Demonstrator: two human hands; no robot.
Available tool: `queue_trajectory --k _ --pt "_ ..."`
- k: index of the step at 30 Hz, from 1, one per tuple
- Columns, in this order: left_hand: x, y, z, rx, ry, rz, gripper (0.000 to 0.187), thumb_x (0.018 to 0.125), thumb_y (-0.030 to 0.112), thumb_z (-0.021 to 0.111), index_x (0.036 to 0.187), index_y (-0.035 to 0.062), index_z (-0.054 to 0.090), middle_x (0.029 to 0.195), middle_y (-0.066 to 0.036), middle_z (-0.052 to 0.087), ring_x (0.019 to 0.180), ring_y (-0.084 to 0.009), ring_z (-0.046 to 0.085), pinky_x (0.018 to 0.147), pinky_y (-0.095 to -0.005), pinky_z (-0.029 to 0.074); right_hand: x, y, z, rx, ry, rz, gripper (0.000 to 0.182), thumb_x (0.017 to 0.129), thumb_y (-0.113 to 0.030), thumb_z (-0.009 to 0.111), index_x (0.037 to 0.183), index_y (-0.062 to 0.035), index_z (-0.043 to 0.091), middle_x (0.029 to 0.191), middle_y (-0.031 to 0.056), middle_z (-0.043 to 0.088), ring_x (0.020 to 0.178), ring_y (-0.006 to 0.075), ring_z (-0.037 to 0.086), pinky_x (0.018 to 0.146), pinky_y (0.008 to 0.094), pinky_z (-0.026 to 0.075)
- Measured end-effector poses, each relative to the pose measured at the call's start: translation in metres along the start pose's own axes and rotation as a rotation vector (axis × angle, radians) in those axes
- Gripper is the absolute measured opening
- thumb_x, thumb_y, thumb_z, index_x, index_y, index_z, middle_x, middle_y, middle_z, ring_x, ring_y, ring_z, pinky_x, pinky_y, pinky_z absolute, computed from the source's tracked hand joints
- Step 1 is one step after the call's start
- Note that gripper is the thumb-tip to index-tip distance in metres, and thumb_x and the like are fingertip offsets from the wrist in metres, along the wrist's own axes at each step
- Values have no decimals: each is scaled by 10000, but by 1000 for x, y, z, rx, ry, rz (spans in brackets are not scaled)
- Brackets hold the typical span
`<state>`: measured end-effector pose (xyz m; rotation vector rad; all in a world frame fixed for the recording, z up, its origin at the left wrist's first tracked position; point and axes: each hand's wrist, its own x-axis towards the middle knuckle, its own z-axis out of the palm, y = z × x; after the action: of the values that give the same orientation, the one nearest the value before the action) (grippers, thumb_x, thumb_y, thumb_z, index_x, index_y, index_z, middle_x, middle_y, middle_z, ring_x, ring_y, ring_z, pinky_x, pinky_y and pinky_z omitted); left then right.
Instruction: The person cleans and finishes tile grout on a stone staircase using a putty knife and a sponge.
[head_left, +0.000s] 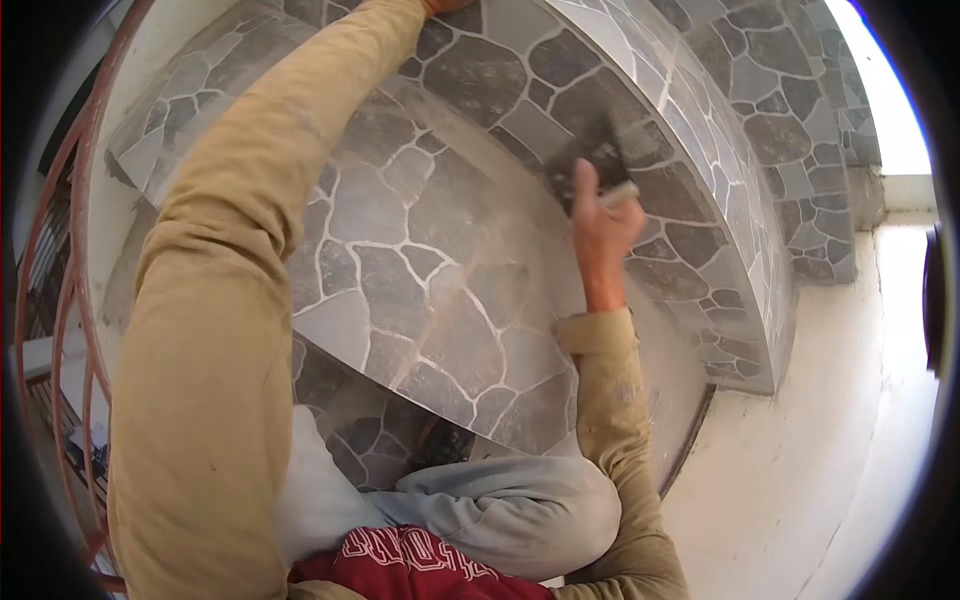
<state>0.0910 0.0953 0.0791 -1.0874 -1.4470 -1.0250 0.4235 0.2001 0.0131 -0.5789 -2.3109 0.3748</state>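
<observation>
At the bottom edge, nearest the camera, is a red shirt (430, 565) with white lettering, and just above it a bent knee in pale blue trousers (530, 505). A dark shoe (442, 440), partly hidden, rests on the stone-patterned surface below the step's edge. A tan left sleeve (210, 400) fills the left side of the frame and reaches to the top; the other tan sleeve (615, 400), its cuff folded back, rises from the lower right.

In the middle lies a wide step (400, 280), patterned like irregular grey stones with pale joints and filmed with dust. Right of upper centre, the right hand (607, 222) has its fingers curled around the light handle of a dark, flat tool (604, 150), thumb raised. The tool, blurred, is in front of the curved riser (475, 80); whether it touches the surface cannot be told. The left hand (452, 4) is mostly cut off by the top edge, close to that riser, so its grip cannot be told.

Farther off, more stone-patterned steps (765, 125) climb at upper right, beside a whitish wall (820, 430). A reddish railing (108, 70) curves down the left edge.
</observation>
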Motion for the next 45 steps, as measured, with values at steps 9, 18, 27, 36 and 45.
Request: queue_trajectory --k 9,18,27,36,45 --pt "-2 1 -5 -38 -18 -23 294 909 249 517 834 65 733 839 -128 719 846 -330 669 873 -467 467 -38 6 -12 29 -83 28 240 896 -177 780 943 44 701 809 218 690 699 386 657 662 386 518" --pt "-2 2 -2 -10 -101 -40 307 912 230 504 879 42 745 896 -163 721 886 -358 664 875 -464 477 -34 29 14 238 151 119 224 894 -199 779 899 20 734 774 190 731 652 255 704 624 375 524" --pt "-3 3 -6 -10 -106 -48 304 921 224 498 886 46 742 896 -170 716 874 -367 659 853 -481 480 -34 29 12 135 195 109 204 889 -171 767 854 23 716 782 228 705 671 397 677 626 389 528" --pt "-2 3 -6 -5 -55 -23 307 922 223 505 886 64 765 877 -147 721 881 -357 667 851 -474 481 -38 45 17 -81 109 124 216 907 -173 760 967 34 760 805 182 752 689 293 728 665 353 553" --pt "-4 -2 -2 -8 -35 0 325 924 246 497 862 66 760 873 -140 731 863 -341 669 851 -473 469 -28 30 17 127 103 44 180 920 -161 762 971 12 768 858 119 783 750 161 728 717 315 558"
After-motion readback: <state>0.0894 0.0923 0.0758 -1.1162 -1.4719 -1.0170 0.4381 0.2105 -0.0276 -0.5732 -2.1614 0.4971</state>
